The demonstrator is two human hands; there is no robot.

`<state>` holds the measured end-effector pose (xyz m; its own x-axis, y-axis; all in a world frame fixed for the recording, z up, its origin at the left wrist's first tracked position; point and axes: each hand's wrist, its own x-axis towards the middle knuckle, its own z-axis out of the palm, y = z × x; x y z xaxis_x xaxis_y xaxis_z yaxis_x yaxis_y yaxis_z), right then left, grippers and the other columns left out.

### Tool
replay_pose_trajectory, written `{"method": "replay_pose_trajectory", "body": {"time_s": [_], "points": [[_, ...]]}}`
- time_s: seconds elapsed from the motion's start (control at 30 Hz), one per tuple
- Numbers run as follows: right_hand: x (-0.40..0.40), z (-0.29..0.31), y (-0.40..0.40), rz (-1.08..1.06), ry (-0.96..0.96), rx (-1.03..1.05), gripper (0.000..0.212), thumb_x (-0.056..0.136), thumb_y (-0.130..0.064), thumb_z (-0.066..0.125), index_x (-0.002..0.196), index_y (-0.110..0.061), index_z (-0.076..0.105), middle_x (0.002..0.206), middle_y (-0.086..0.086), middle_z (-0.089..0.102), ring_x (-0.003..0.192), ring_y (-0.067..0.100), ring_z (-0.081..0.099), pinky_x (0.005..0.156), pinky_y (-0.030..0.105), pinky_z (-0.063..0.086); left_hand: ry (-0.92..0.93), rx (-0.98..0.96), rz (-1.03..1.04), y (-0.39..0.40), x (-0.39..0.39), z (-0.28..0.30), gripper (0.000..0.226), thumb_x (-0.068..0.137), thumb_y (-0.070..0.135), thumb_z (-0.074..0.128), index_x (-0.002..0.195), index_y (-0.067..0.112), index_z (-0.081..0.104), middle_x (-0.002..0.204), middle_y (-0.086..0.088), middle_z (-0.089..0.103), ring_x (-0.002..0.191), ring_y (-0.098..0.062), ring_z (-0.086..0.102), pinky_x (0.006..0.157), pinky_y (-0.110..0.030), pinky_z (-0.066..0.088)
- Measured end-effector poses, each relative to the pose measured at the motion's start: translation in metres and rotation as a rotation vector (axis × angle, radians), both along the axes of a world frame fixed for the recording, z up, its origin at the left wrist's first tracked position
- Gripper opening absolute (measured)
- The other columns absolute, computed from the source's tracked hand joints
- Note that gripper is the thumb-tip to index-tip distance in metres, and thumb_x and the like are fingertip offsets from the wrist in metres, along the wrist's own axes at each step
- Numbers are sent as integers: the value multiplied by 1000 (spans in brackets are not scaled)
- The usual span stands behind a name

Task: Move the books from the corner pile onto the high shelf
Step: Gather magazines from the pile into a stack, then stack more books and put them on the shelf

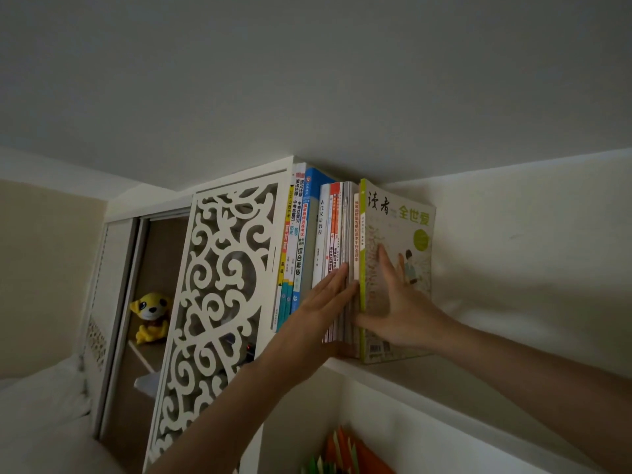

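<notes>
- The high shelf (383, 369) sits just under the ceiling, and a row of books (328, 241) already stands upright on it, spines out, beside a white fretwork panel (219, 278).
- The outermost item is a thin magazine (398, 268) with a pale green cover, standing at the right end of the row with its full cover facing out.
- The left hand (325, 297) lies flat and open against the spines in the middle of the row, fingers together, gripping nothing; it appears to press the books back or steady them.
- The right hand (396, 299) is spread wide open on the magazine's cover, palm down and thumb low near the shelf edge, pushing rather than holding.
- The corner pile is not in view, so how many books remain cannot be told.
- Risk: nothing props the magazine on its right side; if the right hand lifts off, the floppy cover may sag or slide outward and tip off the shelf.
- Risk: the middle books look slightly forward of the taller ones on the left; an uneven push could skew them or squeeze a thin volume out.
- Risk: the reach is overhead and stretched, so a slip could pull several books down onto the orange items (345, 453) on the lower shelf.
</notes>
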<state>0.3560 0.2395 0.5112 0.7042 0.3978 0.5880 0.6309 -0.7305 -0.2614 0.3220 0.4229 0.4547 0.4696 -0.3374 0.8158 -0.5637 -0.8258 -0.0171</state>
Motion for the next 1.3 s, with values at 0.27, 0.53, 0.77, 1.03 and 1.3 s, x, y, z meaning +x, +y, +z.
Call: {"method": "replay_pose_trajectory", "body": {"time_s": [0.27,0.53,0.77,1.03,1.3], "points": [[-23,-4,2,-31,46,47,113,76,-61,67,149,-40,-16,160,-2,-21,149,26,-3,119,47,18,90,-20,193,-22,-37,10,94,79,24,74,151,27,14,160,8,8,148,-10,4,121,-38,17],[-254,-119,-141,-16,-404,-58,12,84,-22,65,83,-23,77,82,-7,73,71,11,68,68,29,54,196,163,65,-163,-194,-70,10,93,29,49,99,24,55,97,4,63,89,-20,60,78,-36,50],[-408,-363,-380,-780,626,33,17,89,-19,64,103,-19,73,108,1,71,95,20,67,89,37,52,998,558,-559,-409,-276,-272,27,92,34,58,112,15,63,111,-6,65,100,-23,61,87,-32,48],[-646,-521,-497,-1357,1146,300,26,96,-29,47,115,-21,62,113,6,66,104,26,63,88,38,52,1462,922,-836,-606,-412,-471,25,92,31,56,113,17,51,113,-1,53,90,-14,52,96,-47,47],[-756,-563,-563,-1605,1015,376,90,72,-80,49,138,-18,49,139,3,50,127,21,48,100,33,43,1576,486,-701,-711,-458,-531,40,93,36,57,123,13,45,122,-6,53,107,-23,56,77,-29,47]]}}
